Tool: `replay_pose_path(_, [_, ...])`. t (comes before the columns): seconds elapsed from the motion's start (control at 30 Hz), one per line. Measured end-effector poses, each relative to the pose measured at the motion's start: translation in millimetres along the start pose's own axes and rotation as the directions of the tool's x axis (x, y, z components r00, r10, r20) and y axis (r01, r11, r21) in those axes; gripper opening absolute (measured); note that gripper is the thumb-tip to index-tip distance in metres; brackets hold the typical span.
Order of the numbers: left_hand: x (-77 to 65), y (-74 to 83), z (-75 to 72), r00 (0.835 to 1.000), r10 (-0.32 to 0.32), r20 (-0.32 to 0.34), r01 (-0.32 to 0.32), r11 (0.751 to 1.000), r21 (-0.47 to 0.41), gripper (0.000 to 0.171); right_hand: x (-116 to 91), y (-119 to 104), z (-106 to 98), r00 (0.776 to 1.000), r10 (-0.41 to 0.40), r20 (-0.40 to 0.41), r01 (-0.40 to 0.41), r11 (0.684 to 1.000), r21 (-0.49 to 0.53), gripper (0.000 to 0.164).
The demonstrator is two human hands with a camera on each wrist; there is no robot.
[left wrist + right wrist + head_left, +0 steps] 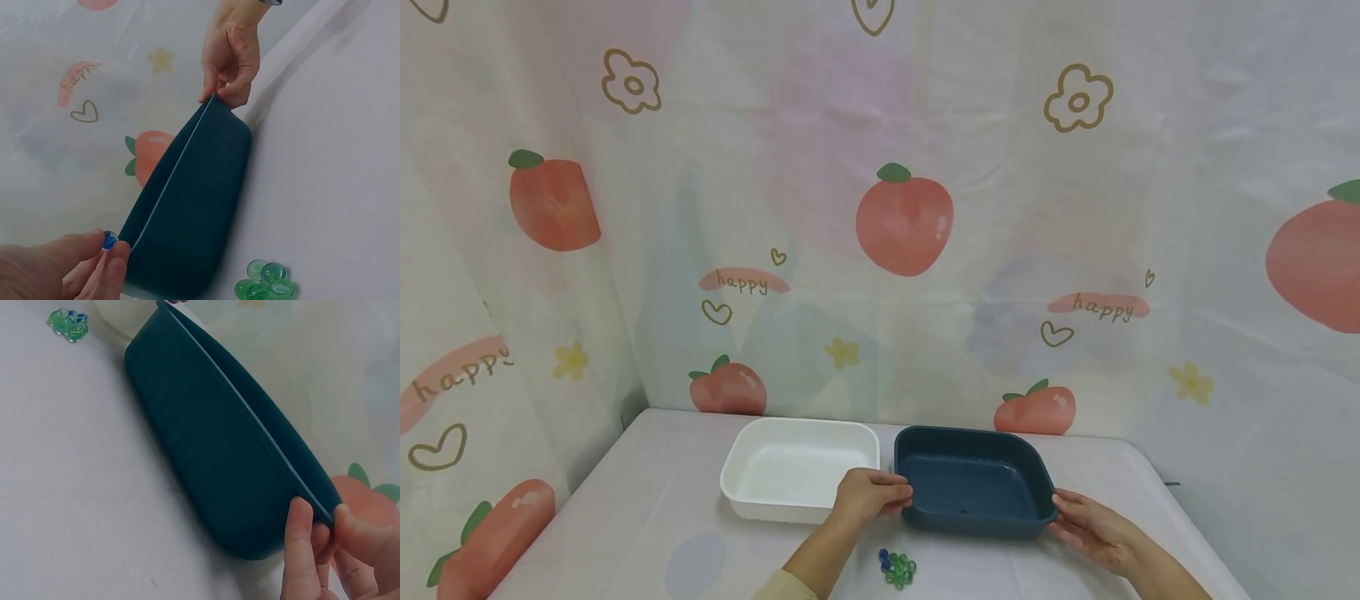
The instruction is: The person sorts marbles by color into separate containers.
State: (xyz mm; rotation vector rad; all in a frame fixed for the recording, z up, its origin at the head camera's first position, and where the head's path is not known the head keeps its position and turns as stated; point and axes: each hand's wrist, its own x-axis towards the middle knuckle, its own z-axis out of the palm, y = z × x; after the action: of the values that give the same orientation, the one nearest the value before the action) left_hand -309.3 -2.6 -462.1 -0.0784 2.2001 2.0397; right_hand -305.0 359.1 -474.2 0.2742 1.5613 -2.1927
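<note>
1. Head: two tubs, white (793, 468) and dark blue (976, 483), stand on the table (647, 492), the left hand (870, 495) and right hand (1101, 533) at the latter's ends.
2. Left wrist: the left pinches one blue marble (110, 240); about five green marbles (274, 275) lie nearby.
3. Right wrist: the right grips the rim.

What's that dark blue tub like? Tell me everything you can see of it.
The dark blue tub is an open-topped rectangle with rounded corners and a smooth, slightly shiny surface that looks like plastic. It stands upright on the table, right of the white tub and beyond the marbles. The right hand grips its right end; the left hand, pinching a blue marble, is at the left end, though whether it touches is unclear. A dark spot shows inside.
</note>
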Motion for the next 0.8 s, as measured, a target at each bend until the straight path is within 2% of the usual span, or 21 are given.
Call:
replay_pose_path(0.1, [0.4,1.9,1.1,1.000,0.002,0.000,-0.002,1.000,0.022,0.016,0.0,0.7,-0.7,1.000,-0.002,0.009,0.002,1.000,0.002,0.045])
replay_pose_path(0.23, [-0.2,3.7,2.1,1.000,0.028,0.002,-0.028,0.999,0.038,0.014,0.2,0.3,-0.5,1.000,-0.004,0.023,0.004,1.000,-0.009,0.055])
replay_pose_path(0.37, [-0.7,3.6,3.1,0.998,0.057,-0.005,-0.056,0.997,0.056,0.013,0.5,-0.1,-1.0,1.000,-0.003,0.025,0.003,1.000,-0.009,0.042])
replay_pose_path(0.57, [0.0,1.9,4.2,0.997,0.070,-0.012,-0.069,0.994,0.081,0.011,1.4,0.4,-1.4,1.000,-0.001,0.013,0.001,1.000,0.000,0.043])
replay_pose_path(0.7, [-1.2,1.0,4.5,0.998,0.061,-0.013,-0.060,0.995,0.081,0.011,1.3,1.3,-1.8,1.000,-0.006,0.014,0.006,1.000,0.002,0.034])
replay_pose_path(0.8, [-2.2,0.4,4.3,0.999,0.046,-0.015,-0.045,0.996,0.079,0.012,1.1,1.1,-1.3,1.000,-0.009,0.009,0.009,1.000,-0.008,0.046])
